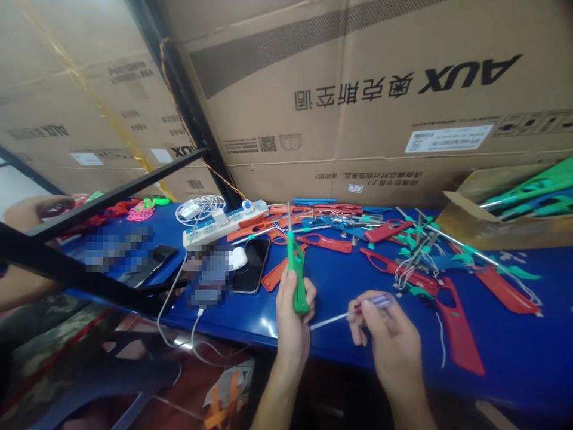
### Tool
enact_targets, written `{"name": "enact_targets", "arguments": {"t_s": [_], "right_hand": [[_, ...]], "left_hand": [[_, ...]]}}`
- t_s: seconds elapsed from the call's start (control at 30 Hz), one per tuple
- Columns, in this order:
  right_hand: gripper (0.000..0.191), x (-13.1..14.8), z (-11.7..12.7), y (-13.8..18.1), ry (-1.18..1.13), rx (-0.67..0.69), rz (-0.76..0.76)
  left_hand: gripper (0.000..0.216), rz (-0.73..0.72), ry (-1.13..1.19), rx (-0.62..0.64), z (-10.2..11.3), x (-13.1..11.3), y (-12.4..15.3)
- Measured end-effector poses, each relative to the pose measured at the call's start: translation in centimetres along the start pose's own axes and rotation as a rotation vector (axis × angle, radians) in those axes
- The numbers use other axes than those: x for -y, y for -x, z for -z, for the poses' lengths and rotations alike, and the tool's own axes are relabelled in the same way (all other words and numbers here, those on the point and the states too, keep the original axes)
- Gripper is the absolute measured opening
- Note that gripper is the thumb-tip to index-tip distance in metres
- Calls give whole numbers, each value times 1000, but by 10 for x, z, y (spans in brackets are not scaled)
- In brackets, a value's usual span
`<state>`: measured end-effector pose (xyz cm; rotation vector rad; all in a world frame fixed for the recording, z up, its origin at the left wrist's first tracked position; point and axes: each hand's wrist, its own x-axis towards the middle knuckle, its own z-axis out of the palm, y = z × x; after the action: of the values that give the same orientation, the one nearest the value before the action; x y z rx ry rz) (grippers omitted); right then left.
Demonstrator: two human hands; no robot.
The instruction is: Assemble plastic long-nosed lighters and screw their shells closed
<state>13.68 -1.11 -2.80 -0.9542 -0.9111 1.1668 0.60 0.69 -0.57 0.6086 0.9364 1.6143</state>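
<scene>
My left hand (pixel 293 313) is closed round a green plastic handle with a metal rod (pixel 295 266), held upright over the front of the blue table (pixel 514 352). Just to its right, my right hand (pixel 385 334) pinches a small screwdriver with a clear handle (pixel 353 312). Its thin shaft points left toward the bottom of the green handle. Red handle halves (pixel 452 316) lie on the table just beyond my right hand.
Red, blue and green handle parts with metal rods and wires (pixel 416 257) litter the table. A white power strip (pixel 224 224), phones (pixel 253 266) and cables lie at the left. A cardboard box of green parts (pixel 528 197) stands at the right. Large cartons (pixel 358 89) form the back wall. Another person's hand (pixel 31 212) shows at far left.
</scene>
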Motion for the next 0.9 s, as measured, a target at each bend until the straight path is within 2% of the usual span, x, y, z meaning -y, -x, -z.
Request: {"name": "enact_targets", "arguments": {"t_s": [0.2,0.43,0.67,0.8,0.9], "right_hand": [[23,1,0,2,113,-65,85],[21,8,-5,4,169,-67,120],[19,19,-16,11,178,-108,59],[18,17,-13,11,179,-84,56],[17,14,-8,9,225,-24,145]], "left_hand": [[35,34,-14,27,1,0,0],[35,26,-23,27,-1,-2,1],[33,24,-29,21,-1,-3,1],[32,24,-43,31,-1,-3,1],[34,28,-44,20,-2,-4,1]]}}
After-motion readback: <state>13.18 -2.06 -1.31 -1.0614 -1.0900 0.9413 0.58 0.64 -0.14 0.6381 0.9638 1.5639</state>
